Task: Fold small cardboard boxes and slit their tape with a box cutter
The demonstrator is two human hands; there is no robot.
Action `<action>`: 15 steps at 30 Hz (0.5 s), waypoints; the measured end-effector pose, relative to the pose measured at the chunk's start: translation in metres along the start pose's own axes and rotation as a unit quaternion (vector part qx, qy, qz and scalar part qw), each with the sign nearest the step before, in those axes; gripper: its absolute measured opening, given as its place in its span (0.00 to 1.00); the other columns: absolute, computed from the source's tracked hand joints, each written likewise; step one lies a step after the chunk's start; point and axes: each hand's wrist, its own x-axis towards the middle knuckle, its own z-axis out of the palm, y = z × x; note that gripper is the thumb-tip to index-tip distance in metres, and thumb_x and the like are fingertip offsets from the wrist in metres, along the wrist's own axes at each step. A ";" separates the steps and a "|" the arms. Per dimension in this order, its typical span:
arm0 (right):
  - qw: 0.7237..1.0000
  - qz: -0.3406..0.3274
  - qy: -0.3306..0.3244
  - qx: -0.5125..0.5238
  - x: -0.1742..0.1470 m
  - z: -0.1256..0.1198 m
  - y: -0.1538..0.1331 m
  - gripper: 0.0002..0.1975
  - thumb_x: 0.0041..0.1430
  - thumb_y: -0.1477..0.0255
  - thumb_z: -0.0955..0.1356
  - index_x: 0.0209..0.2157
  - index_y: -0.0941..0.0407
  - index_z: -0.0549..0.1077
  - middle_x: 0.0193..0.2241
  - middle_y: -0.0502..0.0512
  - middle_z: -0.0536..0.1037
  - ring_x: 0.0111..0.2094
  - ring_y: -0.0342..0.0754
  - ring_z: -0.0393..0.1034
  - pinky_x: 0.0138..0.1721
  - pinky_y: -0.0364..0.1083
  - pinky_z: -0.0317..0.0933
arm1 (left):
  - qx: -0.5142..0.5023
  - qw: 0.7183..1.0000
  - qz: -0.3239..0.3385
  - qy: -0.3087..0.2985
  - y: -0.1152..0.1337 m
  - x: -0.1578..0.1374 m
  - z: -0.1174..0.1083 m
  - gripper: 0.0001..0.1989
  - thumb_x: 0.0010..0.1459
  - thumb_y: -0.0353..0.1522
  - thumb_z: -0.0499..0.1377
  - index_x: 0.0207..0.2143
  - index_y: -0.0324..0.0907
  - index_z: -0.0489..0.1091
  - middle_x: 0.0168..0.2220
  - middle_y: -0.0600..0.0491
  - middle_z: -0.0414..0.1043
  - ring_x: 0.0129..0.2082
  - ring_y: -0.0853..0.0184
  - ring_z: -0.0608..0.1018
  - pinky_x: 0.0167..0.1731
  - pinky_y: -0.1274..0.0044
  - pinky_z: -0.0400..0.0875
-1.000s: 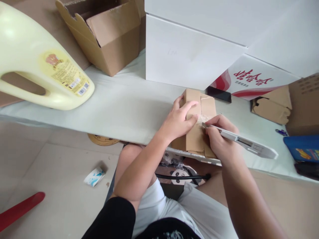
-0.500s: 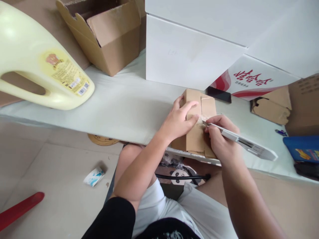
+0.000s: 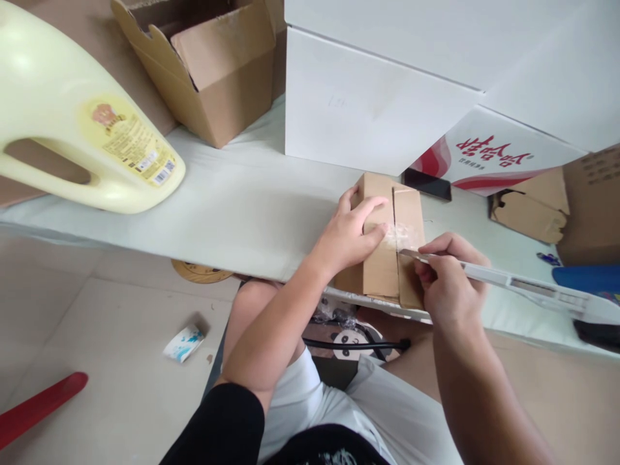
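A small brown cardboard box lies near the table's front edge, with clear tape across the seam between its flaps. My left hand grips it from the left, fingers and thumb over the top face. My right hand is closed around a white utility knife, whose handle points off to the right. The knife's blade tip meets the box at the seam, just below the tape.
A pale yellow jug stands at the left, by an open cardboard carton. White boxes are stacked behind. A black phone-like slab, a folded cardboard piece and a blue pouch lie to the right.
My right hand and the knife have moved right and slightly down, and the blade has slid along the seam from the tape to below it. My left hand stays on the box.
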 end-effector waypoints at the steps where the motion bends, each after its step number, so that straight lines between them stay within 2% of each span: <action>1: 1.000 0.005 0.010 0.029 0.000 0.000 0.000 0.03 0.46 0.74 0.64 0.24 0.54 0.70 0.15 0.44 0.67 0.17 0.40 0.60 0.18 0.40 0.50 | 0.000 1.000 -0.001 0.000 0.000 0.000 0.000 0.20 0.64 0.35 0.59 0.58 0.51 0.67 0.73 0.47 0.46 0.72 0.51 0.60 0.69 0.55 0.61; 4: 0.992 0.000 0.049 0.118 0.005 -0.003 0.000 0.03 0.46 0.73 0.64 0.27 0.52 0.67 0.16 0.44 0.66 0.15 0.41 0.57 0.15 0.40 0.45 | -0.002 1.000 -0.010 -0.005 0.001 0.000 -0.002 0.20 0.64 0.36 0.59 0.58 0.52 0.67 0.74 0.48 0.45 0.72 0.50 0.61 0.69 0.54 0.60; 6: 0.983 -0.019 0.114 0.143 0.014 -0.009 0.004 0.07 0.46 0.72 0.64 0.32 0.50 0.64 0.18 0.43 0.66 0.16 0.42 0.57 0.16 0.40 0.45 | -0.007 1.000 -0.016 -0.008 0.001 -0.001 -0.004 0.20 0.65 0.36 0.59 0.59 0.52 0.67 0.74 0.48 0.45 0.71 0.51 0.61 0.69 0.55 0.60; 8: 0.977 -0.036 0.194 0.079 0.025 -0.019 0.017 0.11 0.48 0.72 0.63 0.36 0.49 0.61 0.22 0.44 0.66 0.20 0.44 0.59 0.19 0.42 0.50 | -0.014 1.000 -0.012 -0.009 0.001 -0.002 -0.006 0.19 0.65 0.35 0.58 0.59 0.51 0.66 0.73 0.47 0.46 0.72 0.52 0.60 0.68 0.57 0.63; 10: 0.969 -0.037 0.226 -0.096 0.036 -0.031 0.038 0.12 0.53 0.71 0.61 0.42 0.49 0.61 0.25 0.47 0.66 0.23 0.48 0.62 0.24 0.46 0.54 | -0.018 1.000 -0.004 -0.008 0.001 -0.003 -0.008 0.19 0.66 0.35 0.58 0.59 0.51 0.66 0.73 0.47 0.48 0.73 0.53 0.57 0.67 0.58 0.65; 11: 0.953 -0.028 0.193 -0.231 0.041 -0.037 0.051 0.12 0.57 0.69 0.60 0.44 0.50 0.62 0.26 0.48 0.66 0.24 0.49 0.62 0.27 0.48 0.57 | -0.018 1.000 -0.002 -0.008 0.000 -0.004 -0.008 0.19 0.66 0.35 0.58 0.59 0.52 0.66 0.73 0.48 0.48 0.74 0.53 0.56 0.67 0.58 0.66; 12: 0.943 -0.022 0.169 -0.287 0.045 -0.043 0.063 0.11 0.58 0.66 0.60 0.42 0.52 0.65 0.27 0.50 0.67 0.27 0.51 0.63 0.31 0.50 0.58 | -0.019 1.000 -0.003 -0.007 0.000 -0.004 -0.009 0.19 0.66 0.35 0.57 0.59 0.52 0.66 0.73 0.48 0.48 0.73 0.53 0.57 0.67 0.57 0.66; 15: 0.917 0.003 0.039 -0.396 0.052 -0.056 0.096 0.12 0.56 0.64 0.63 0.39 0.54 0.71 0.28 0.54 0.69 0.30 0.52 0.64 0.37 0.52 0.58 | -0.021 1.000 -0.012 -0.011 0.001 -0.005 -0.009 0.19 0.66 0.36 0.57 0.59 0.52 0.66 0.74 0.48 0.46 0.71 0.52 0.62 0.66 0.56 0.66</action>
